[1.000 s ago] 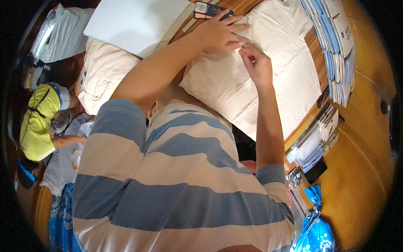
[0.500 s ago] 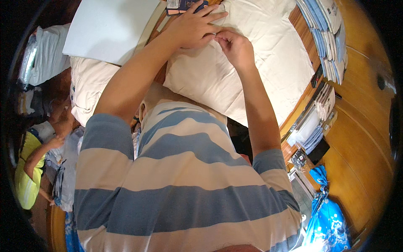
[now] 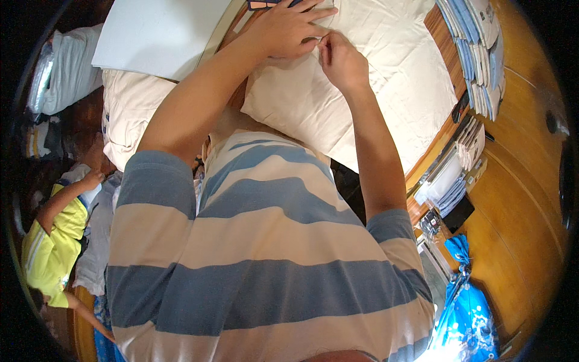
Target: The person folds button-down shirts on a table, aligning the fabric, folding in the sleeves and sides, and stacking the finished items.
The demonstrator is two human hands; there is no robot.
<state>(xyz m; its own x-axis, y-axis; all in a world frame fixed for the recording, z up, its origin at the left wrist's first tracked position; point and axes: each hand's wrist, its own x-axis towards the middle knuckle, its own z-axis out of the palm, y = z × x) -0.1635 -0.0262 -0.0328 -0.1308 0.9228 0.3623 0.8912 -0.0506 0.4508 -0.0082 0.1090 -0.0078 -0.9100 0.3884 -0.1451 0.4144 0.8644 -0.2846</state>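
A cream cloth garment lies spread on the wooden table in front of me. My left hand rests flat over its upper left part, fingers spread, with the thumb close to my right fingertips. Bent into a pinch, my right hand meets the left thumb just above the cloth. Whatever the pinch holds is too small to make out. A dark blue package shows partly beyond my left wrist, at the top edge.
White sheets lie left, above bunched cream cloth. Folded blue and white garments are stacked at the right. A blue tied bag stands lower right. A person in a yellow top is at far left.
Both hands appear slightly higher and farther right in the view, keeping the same pose. The person in yellow at the left has shifted, with an arm reaching lower.
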